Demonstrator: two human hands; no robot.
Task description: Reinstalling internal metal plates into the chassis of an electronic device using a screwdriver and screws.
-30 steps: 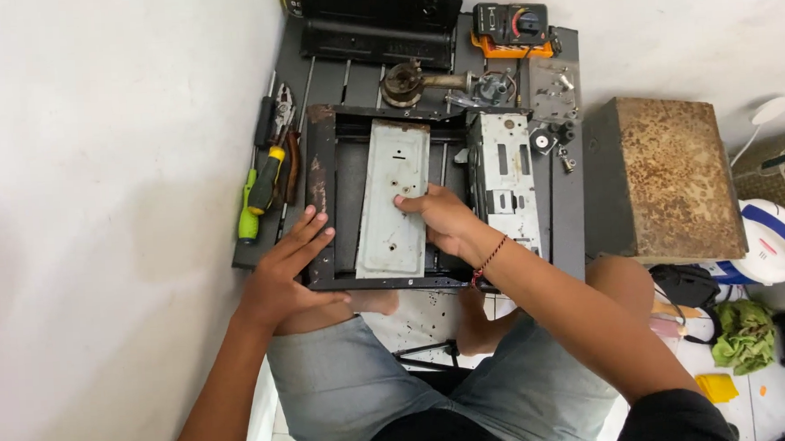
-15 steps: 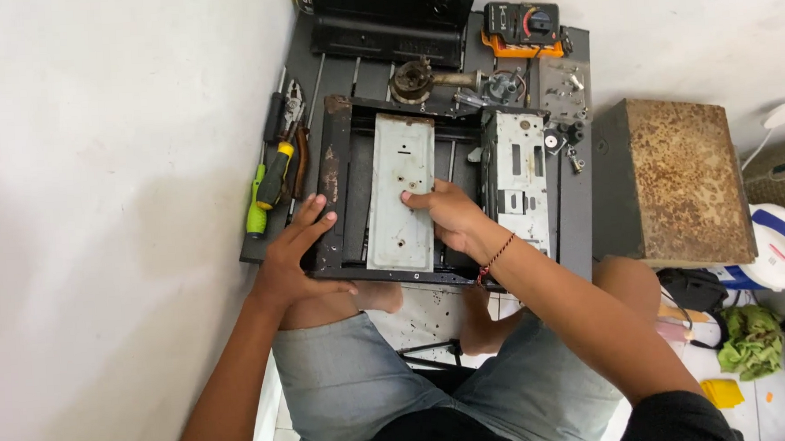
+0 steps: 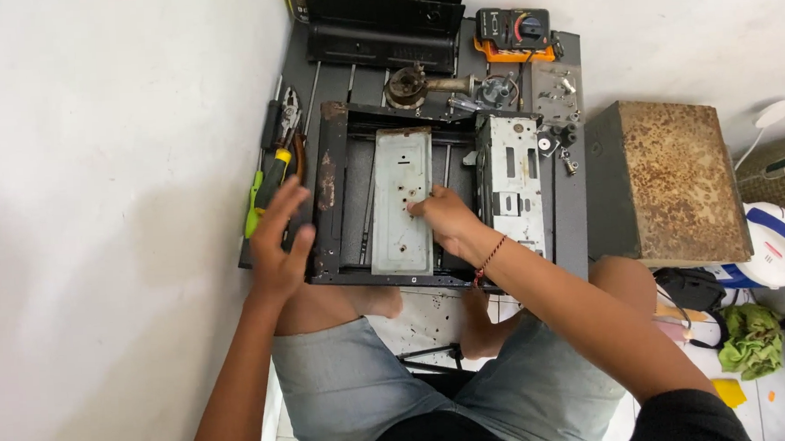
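The grey metal plate (image 3: pixel 400 202) lies inside the black metal frame (image 3: pixel 331 197), its long axis running from the near edge of the dark tabletop (image 3: pixel 573 213) toward the far edge. The right hand (image 3: pixel 445 220) rests on the plate's right long edge about midway along, fingers curled down onto it; whether they grip the edge or only press on it I cannot tell. The left hand (image 3: pixel 279 243) is spread open with nothing in it, poised over the frame's left rail, beside the green-handled screwdriver (image 3: pixel 263 191) and the pliers (image 3: pixel 289 110) along the left edge of the tabletop. So the right hand is the nearer one, already touching the plate, which lies to the left of its wrist. A perforated grey chassis (image 3: pixel 514 175) stands just right of the plate. A multimeter (image 3: pixel 514 30) sits near the far edge.
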